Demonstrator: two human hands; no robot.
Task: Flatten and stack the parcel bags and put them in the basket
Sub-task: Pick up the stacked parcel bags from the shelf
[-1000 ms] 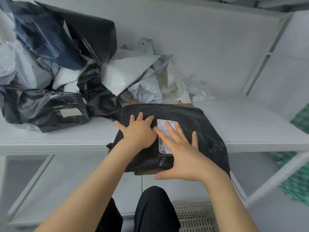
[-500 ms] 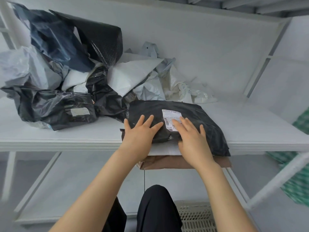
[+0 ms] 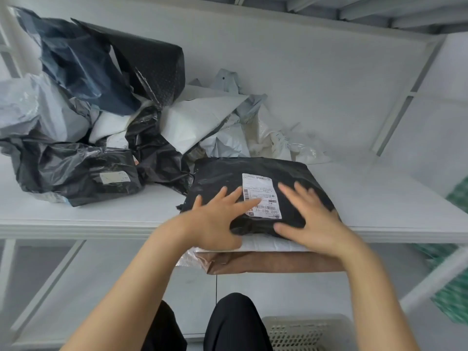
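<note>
**Task item.** The black bag [image 3: 255,178] lies flattened at the front edge of the shelf [image 3: 379,198], about mid-width. It is matt and roughly rectangular, with slight creases. A white label [image 3: 260,196] with barcodes and printed digits sits near the centre of its upper face. The bag tops a stack. Under it a white bag [image 3: 273,247] shows as a thin strip at the front. Below that, a brown bag [image 3: 273,264] overhangs the shelf's front edge.

**Hands.** The left hand [image 3: 215,224] lies palm down on the bag's front-left part, with its fingers straight and spread. Its fingertips reach onto the label's left side, and it grips nothing. The right hand [image 3: 314,221] lies palm down on the front-right part, fingers likewise straight and spread, thumb pointing left along the bag's front edge. It also grips nothing. The hands are apart, with the label's lower part between them.

**Surroundings.** A pile [image 3: 83,127] of crumpled black, dark blue, grey and white bags fills the shelf's back-left corner. Its nearest black bag lies just beside the stack's left edge. Crumpled white and clear bags lie behind the stack. Below the shelf, a pale perforated basket [image 3: 304,333] stands right of the person's knees, cut off by the lower frame edge. A blurred green checked item [image 3: 453,300] at the far right cannot be identified.

**Obstruction.** The hands and forearms hide the stack's front corners.
</note>
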